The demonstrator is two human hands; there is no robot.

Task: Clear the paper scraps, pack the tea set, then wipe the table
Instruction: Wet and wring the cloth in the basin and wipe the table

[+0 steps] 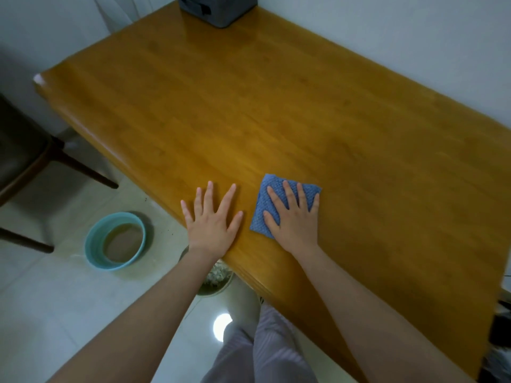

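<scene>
At the table's [276, 106] near edge, fingers [287, 193] of my right hand [296, 217] lie straight, pressing the blue cloth [260, 221] flat. My left hand [213, 219] rests spread on wood just beside it. Clearing and packing look done; I judge wiping remains.

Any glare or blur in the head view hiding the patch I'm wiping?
Head view: no; blue cloth and right hand read sharp; the only hard glare is on the floor; the table has soft sheen; the chair at the edge blurs.
</scene>
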